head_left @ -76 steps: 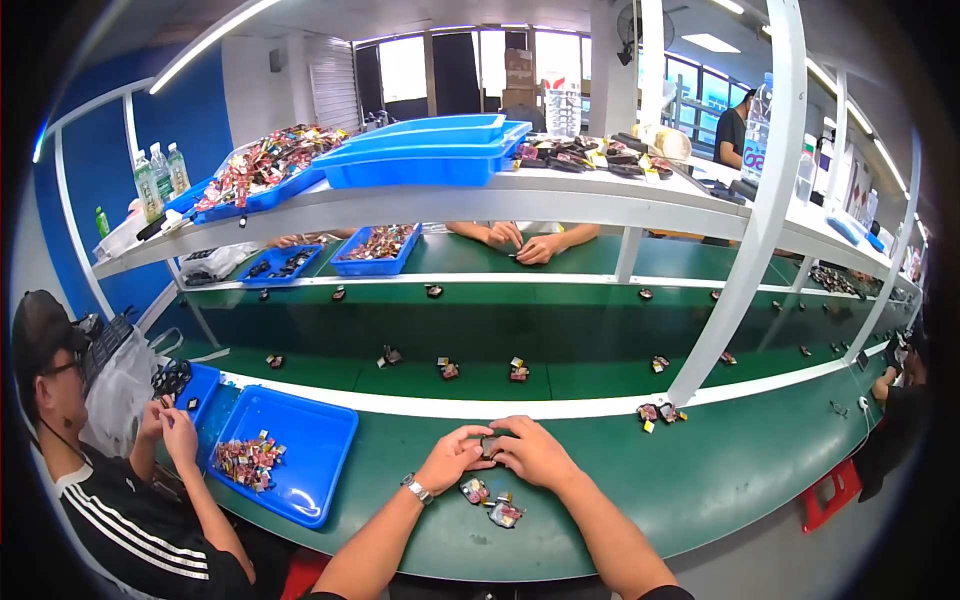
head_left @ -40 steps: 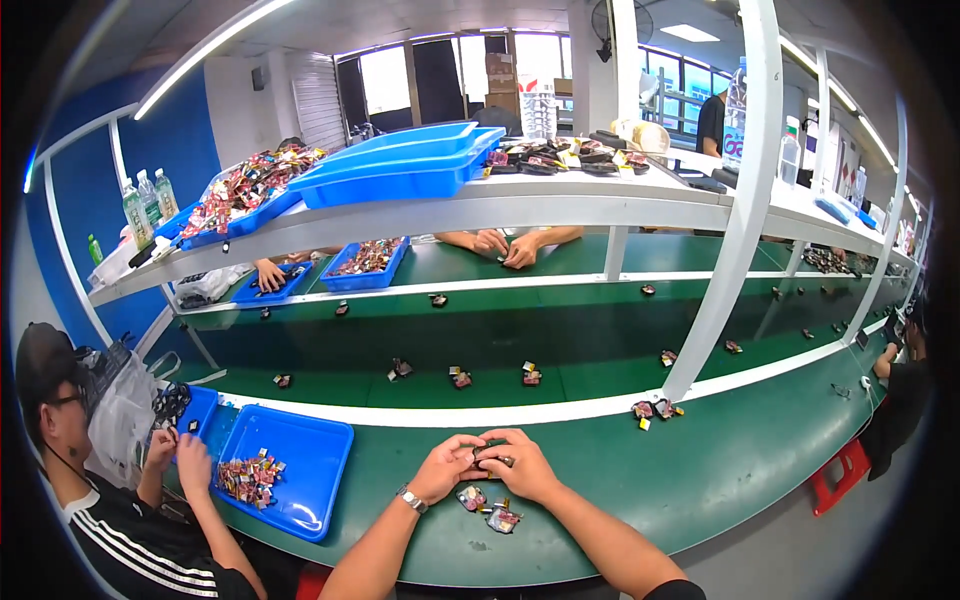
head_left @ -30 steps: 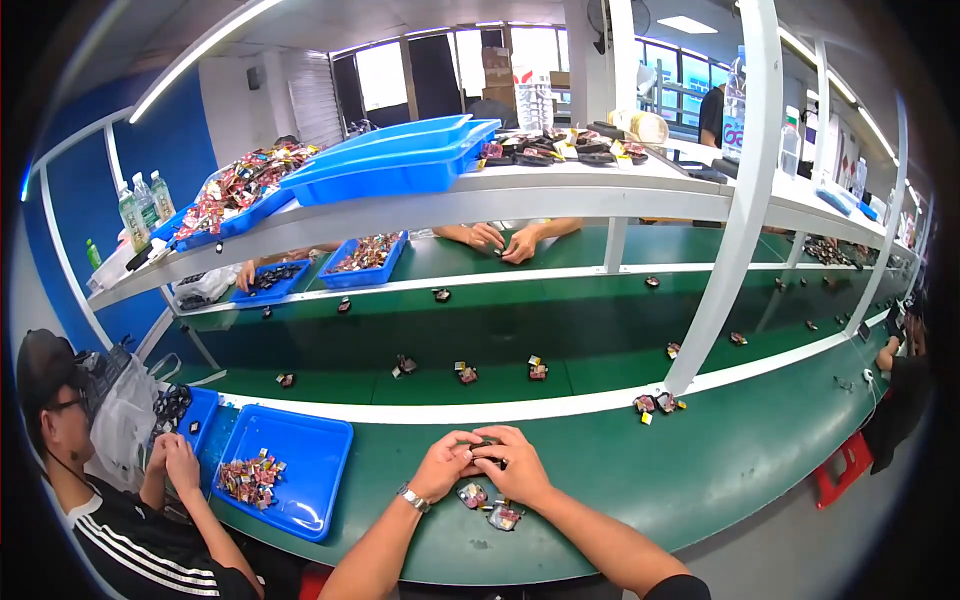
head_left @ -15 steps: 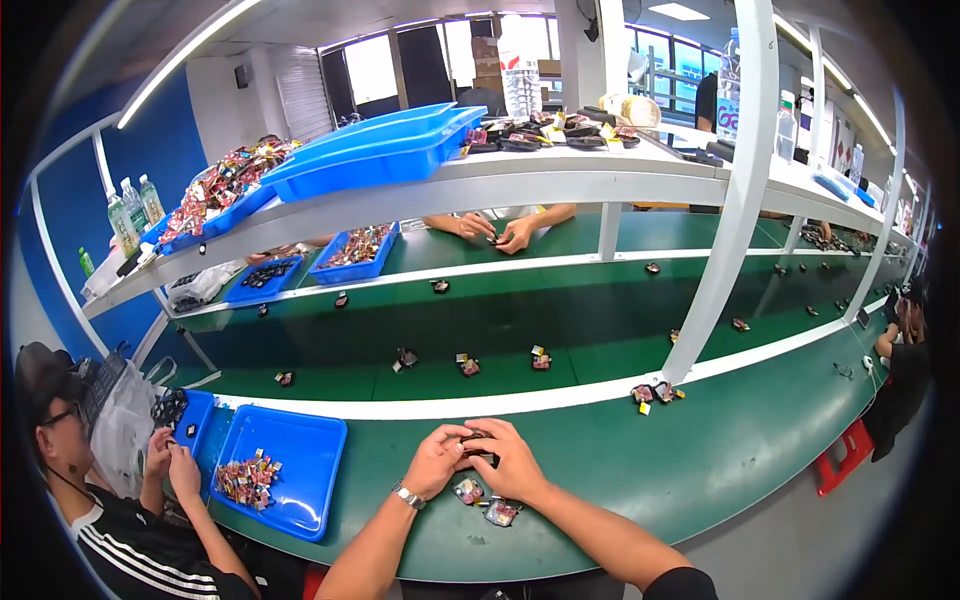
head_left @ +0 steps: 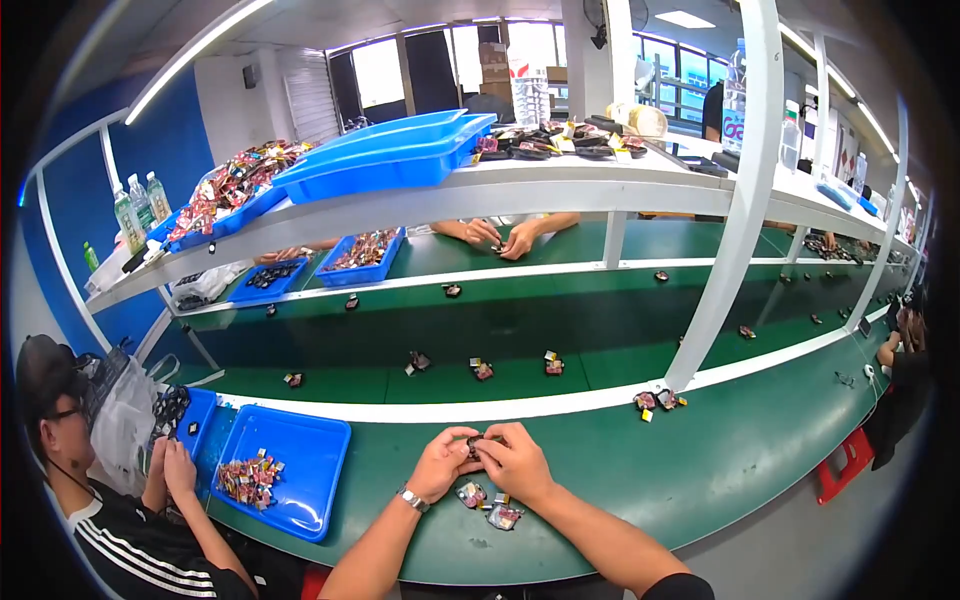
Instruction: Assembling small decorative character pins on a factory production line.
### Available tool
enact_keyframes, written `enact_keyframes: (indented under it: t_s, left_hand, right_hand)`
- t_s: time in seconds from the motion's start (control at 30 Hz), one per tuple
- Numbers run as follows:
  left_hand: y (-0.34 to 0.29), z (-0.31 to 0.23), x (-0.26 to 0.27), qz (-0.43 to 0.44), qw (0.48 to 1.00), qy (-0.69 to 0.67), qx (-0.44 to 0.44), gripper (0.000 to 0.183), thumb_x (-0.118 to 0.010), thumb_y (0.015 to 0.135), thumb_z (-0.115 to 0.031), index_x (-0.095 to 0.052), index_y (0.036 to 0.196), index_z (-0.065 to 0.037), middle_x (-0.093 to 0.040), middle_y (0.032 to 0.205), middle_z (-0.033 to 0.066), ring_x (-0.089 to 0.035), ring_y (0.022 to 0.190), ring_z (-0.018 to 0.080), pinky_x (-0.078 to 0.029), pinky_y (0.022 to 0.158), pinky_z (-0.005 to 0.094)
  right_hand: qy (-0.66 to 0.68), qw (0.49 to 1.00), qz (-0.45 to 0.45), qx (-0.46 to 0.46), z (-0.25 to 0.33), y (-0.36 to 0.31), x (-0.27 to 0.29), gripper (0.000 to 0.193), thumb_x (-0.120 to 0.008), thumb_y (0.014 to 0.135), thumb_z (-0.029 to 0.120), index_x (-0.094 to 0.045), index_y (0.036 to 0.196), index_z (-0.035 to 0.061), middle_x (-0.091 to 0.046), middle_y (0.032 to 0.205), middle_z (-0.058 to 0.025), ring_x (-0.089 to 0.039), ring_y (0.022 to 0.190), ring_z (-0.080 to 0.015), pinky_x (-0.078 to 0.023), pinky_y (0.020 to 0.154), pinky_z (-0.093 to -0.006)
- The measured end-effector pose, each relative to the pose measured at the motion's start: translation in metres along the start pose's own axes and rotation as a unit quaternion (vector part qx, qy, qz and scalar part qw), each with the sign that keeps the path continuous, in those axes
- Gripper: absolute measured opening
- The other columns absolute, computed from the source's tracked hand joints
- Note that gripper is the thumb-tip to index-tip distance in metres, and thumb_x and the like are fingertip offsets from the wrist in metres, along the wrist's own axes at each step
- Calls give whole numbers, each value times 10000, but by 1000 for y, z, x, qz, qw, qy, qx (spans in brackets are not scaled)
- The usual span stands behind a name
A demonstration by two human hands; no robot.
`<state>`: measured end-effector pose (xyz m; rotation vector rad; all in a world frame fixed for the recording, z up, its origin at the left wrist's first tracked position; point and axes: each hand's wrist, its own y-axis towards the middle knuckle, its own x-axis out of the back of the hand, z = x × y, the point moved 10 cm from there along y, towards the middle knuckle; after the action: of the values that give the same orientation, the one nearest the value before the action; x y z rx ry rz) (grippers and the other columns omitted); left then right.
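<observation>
Over the green worktop (head_left: 600, 480) my two hands meet around a small black part (head_left: 474, 446), mostly hidden by the fingers. My left hand (head_left: 441, 467), with a metal watch on its wrist, grips it from the left. From the right, my right hand (head_left: 513, 464) presses its fingers against the same part. Just below my hands lie a small assembly with pink and black parts (head_left: 470, 494) and a similar one (head_left: 504, 516) beside it, both apart from my fingers.
A blue tray (head_left: 325, 470) with many small pink-and-yellow parts stands to my left, beside a seated person (head_left: 110, 500). Past the white rail (head_left: 540, 404), several assemblies lie on a green belt (head_left: 520, 330). A white post (head_left: 725, 230) rises at right, near two assemblies (head_left: 658, 402).
My right fingers have shifted and closed in on the small black part. The view has tilted slightly, and the assemblies on the belt sit a little farther right.
</observation>
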<state>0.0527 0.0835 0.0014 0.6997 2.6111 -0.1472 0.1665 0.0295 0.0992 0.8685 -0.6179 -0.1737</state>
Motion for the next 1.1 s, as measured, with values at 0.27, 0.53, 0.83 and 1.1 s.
enact_keyframes:
  t_s: [0.27, 0.53, 0.83, 1.1]
  left_hand:
    - [1, 3, 1, -6, 1000, 6, 17, 288, -457, 973, -25, -452, 1260, -12, -616, 1156, 123, -618, 1081, 210, -530, 944, 364]
    - [1, 3, 1, -7, 1000, 12, 15, 278, -448, 972, -11, -454, 1250, -8, -609, 1167, 134, -612, 1094, 223, -533, 943, 366]
    - [2, 0, 2, -38, 998, 41, -2, 238, -478, 975, -28, -475, 1210, 10, -623, 1136, 142, -624, 1058, 215, -558, 900, 364]
    - [2, -2, 0, -72, 992, 98, -21, 210, -513, 965, -33, -501, 1170, 12, -640, 1110, 136, -636, 1015, 189, -585, 826, 336]
  right_hand:
    - [-52, 998, 27, 31, 4, -3, -4, 219, -698, 735, 41, -669, 951, 69, -590, 965, -47, -602, 900, -221, -549, 681, -335]
    - [-77, 997, 26, 9, 2, -3, -10, 199, -685, 740, 34, -666, 936, 59, -585, 961, -46, -596, 897, -223, -553, 677, -337]
    - [-40, 999, 17, -7, -6, -3, -12, 169, -718, 753, 33, -682, 918, 42, -610, 947, -75, -624, 848, -237, -548, 703, -328]
    - [152, 972, 46, -175, -45, -9, -13, 234, -705, 803, 27, -660, 1031, 1, -639, 982, -103, -670, 796, -195, -550, 698, -280]
